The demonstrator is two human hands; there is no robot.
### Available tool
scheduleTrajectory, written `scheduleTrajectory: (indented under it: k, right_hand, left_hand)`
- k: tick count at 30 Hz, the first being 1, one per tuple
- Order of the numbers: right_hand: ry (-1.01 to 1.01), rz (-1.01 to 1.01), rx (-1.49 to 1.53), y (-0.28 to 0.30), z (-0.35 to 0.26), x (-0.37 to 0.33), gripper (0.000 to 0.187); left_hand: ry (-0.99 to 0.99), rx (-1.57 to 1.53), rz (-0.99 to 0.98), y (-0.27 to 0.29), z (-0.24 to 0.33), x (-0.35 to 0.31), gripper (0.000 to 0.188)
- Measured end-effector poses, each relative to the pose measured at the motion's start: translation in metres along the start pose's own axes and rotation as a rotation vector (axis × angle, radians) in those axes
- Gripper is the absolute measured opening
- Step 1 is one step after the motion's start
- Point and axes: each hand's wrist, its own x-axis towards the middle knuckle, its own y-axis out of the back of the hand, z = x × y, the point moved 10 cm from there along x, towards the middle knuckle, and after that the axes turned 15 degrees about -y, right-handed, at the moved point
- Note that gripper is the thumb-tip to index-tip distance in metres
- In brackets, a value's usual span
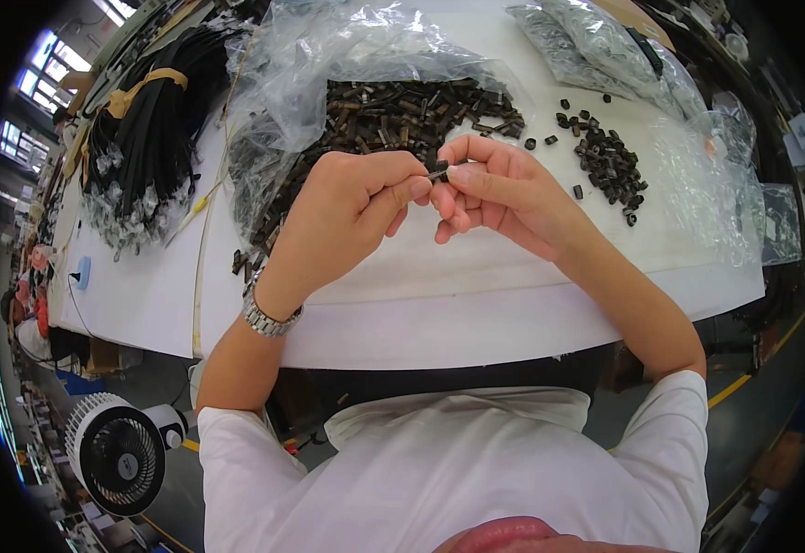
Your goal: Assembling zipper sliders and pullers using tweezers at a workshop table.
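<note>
My two hands meet above the white table, fingertips nearly touching. Between the thumb and forefinger of my left hand (352, 207) is a thin, slim piece whose kind is too small to make out. My right hand (513, 194) pinches a small black part (442, 167) against it, with the other fingers loosely curled. Just beyond my hands spreads a large heap of short dark brown and black pieces (384, 115). Past my right hand lies a smaller pile of short black tube-like pieces (610, 166), a few of them scattered loose.
Clear plastic bags (282, 64) surround the large heap; more plastic bags (587, 37) lie at the far right. A tied bundle of black cables (149, 120) rests on the left. A fan (126, 456) stands below the white table's edge (513, 341) at the left.
</note>
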Motion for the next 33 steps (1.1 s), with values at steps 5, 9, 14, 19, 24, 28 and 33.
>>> scheduleTrajectory:
  k: [5,9,14,19,24,28,33]
  right_hand:
    - [-0.058,-0.219,0.149,-0.012,0.006,0.002,0.022]
    - [-0.075,-0.276,0.176,-0.017,0.005,0.001,0.024]
    - [-0.046,0.058,0.033,0.010,-0.003,0.001,0.025]
    - [0.036,0.277,-0.289,0.007,-0.022,-0.012,0.025]
    - [0.167,0.402,-0.513,0.003,-0.032,-0.020,0.025]
    - [0.358,0.551,-0.768,-0.007,-0.047,-0.034,0.024]
    - [0.496,0.602,-1.034,-0.021,-0.049,-0.039,0.026]
  left_hand:
    - [0.196,-0.518,-0.154,-0.016,-0.011,-0.002,0.024]
    - [0.237,-0.729,-0.203,-0.030,-0.022,-0.007,0.026]
    - [-0.284,0.266,0.064,-0.003,0.016,0.003,0.009]
    - [-0.389,0.537,0.045,-0.006,0.032,0.005,0.011]
    - [-0.359,0.571,0.014,-0.005,0.028,0.005,0.008]
    - [0.081,-0.057,-0.056,-0.002,-0.014,0.003,0.020]
    - [0.138,-0.256,-0.053,-0.006,-0.018,-0.001,0.029]
